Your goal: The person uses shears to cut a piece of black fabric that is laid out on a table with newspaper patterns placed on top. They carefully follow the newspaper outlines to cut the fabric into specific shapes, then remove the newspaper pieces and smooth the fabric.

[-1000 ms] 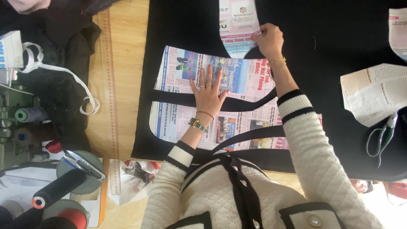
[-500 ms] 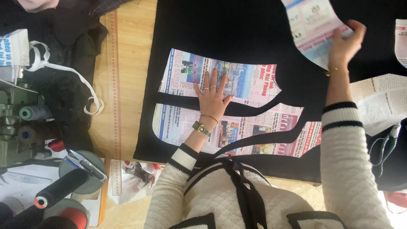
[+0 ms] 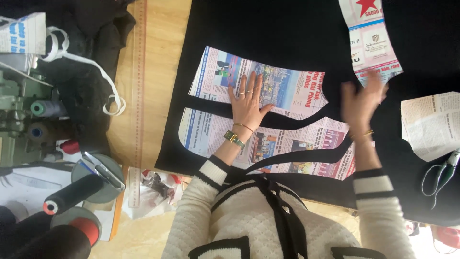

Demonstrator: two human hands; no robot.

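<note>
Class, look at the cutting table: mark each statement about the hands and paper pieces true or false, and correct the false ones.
1. The left hand lies flat on a newspaper pattern piece. True.
2. The right hand holds the scissors. False: they lie apart on the black fabric.
3. A long ruler lies on the wooden table, left of the fabric. True.
4. The fabric is white. False: it is black.

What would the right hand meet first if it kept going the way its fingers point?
The right hand, blurred, points up the picture. Its fingertips already reach the lower edge of the narrow newspaper pattern piece lying on the black fabric. That paper is likely the first thing met, though the hand's height above it is unclear.
</note>
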